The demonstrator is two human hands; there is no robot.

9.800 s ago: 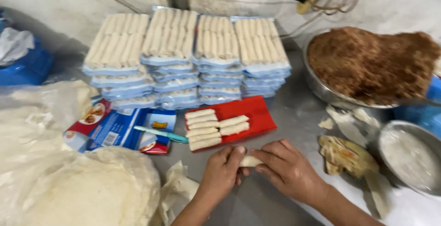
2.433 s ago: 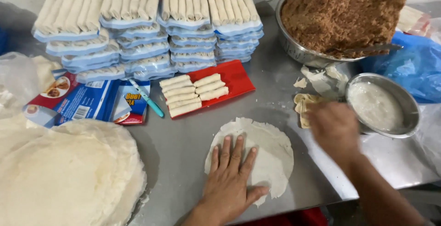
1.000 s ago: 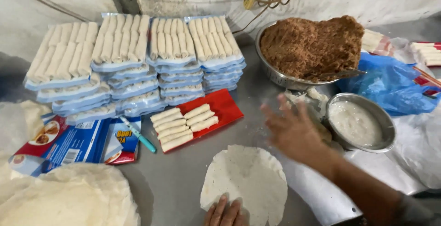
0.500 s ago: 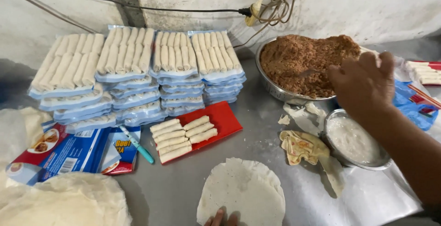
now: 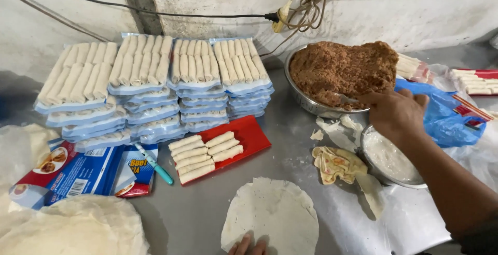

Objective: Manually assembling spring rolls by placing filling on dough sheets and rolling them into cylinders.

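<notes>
At the rim of the metal bowl [image 5: 306, 97], the right hand [image 5: 395, 112] closes on a spoon [image 5: 346, 98] dug into the brown filling [image 5: 342, 68] — likely scooping. Below-left of it, left hand [image 5: 249, 246] fingertips pin the round wrapper [image 5: 271, 214] flat, fingers together — it seems steadied for filling. Left of the right hand sits a red tray [image 5: 249, 136] of finished rolls [image 5: 199, 154].

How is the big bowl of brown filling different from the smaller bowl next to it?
The big bowl is heaped well above its rim with crumbly brown filling; the smaller bowl holds a low, flat white paste. The big one stands by the wall, the smaller one nearer the person. The right hand reaches into the big bowl, above the smaller one. Both are round metal bowls.
</notes>
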